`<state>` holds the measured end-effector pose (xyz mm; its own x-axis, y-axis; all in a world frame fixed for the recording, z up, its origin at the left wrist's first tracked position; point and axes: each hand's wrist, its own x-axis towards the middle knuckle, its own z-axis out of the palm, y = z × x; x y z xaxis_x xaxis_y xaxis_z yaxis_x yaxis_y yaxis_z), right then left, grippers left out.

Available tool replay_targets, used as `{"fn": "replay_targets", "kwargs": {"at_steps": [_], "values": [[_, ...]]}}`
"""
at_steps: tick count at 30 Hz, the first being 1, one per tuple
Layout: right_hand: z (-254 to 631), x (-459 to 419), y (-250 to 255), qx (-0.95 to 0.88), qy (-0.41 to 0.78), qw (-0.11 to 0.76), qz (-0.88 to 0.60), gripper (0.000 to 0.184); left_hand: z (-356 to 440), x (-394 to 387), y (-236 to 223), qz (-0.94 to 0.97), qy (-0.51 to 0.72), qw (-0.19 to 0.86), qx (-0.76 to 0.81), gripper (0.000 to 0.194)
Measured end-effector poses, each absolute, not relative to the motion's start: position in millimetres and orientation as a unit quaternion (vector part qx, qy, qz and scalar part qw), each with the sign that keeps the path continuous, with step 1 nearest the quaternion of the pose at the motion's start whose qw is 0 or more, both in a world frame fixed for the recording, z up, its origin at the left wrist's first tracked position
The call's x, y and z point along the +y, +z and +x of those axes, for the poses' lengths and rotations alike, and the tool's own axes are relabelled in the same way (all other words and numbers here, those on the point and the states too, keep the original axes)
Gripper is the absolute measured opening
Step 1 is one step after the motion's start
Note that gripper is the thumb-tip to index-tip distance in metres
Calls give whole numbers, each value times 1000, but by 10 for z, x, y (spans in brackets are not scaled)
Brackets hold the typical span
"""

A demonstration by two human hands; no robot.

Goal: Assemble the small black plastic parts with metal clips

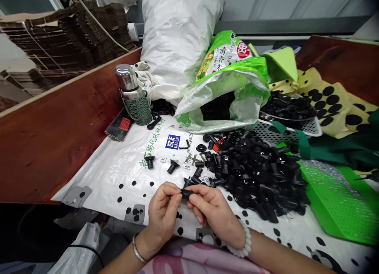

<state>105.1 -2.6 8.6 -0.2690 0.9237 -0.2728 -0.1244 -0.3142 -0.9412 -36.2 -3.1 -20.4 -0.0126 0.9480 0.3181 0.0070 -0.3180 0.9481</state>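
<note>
Head view: wooden table under a white printed sheet, green-and-white bag at the back, big pile of black plastic parts on the sheet, steel flask near the table's far edge. Left hand and right hand both closed, pinching one black part between them, above the sheet, just left of the pile.

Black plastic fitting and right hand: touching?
Touching: the head view shows the right hand pinching the black plastic fitting at its end.
</note>
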Motion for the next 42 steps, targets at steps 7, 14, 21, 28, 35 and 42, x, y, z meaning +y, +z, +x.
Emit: {"fn": "replay_targets", "kwargs": {"at_steps": [7,14,21,28,35,42], "values": [[1018,84,193,-495,642,367,-455,21,-389,21,-140,538,602,416,418,6],[1173,166,370,-781,306,264,-476,26,-530,131,-124,493,502,527,477,14],[1713,696,605,-823,23,195,-533,31,-822,265,-125,611,366,442,545,18],[1992,1241,798,-795,-21,-31,-606,25,-878,329,-168,687,312,337,562,20],[2005,1447,678,-822,3,-98,-561,21,-869,317,-231,671,353,336,559,17],[1909,1645,635,-834,-2,-125,-537,20,-887,344,-273,639,376,378,555,19]]}}
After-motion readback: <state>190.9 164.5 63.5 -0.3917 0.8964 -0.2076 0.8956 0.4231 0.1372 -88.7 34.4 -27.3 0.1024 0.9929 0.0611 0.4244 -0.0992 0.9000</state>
